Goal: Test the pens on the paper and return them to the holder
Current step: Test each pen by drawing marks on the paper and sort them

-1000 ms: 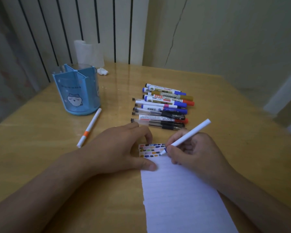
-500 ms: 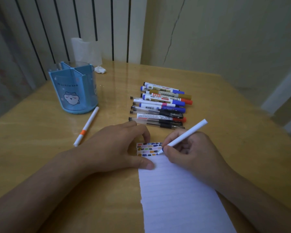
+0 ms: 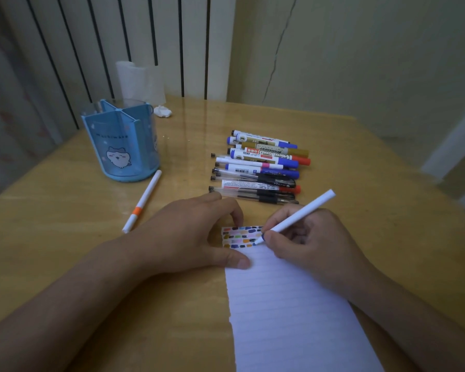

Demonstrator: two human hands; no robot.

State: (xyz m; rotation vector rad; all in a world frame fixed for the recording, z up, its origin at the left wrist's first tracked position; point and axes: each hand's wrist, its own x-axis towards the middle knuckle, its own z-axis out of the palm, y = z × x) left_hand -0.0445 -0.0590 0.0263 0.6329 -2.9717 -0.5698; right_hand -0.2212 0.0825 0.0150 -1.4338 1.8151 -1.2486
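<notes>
body: two bare forearms entering from lower left and lower right of frame | left hand (image 3: pixel 188 237): no ring, watch or glove, short thumbnail visible | right hand (image 3: pixel 310 242): no jewellery or glove | sleeves: none in view, arms uncovered to frame edge

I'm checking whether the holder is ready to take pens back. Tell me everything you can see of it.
The holder is a round blue cup of see-through plastic, split by inner walls into compartments that look empty. Its front bears faint lettering and a white cartoon animal. It stands upright on the table, far left of the paper. An orange-banded pen lies by its base; whether they touch is unclear. Neither hand touches it.
</notes>
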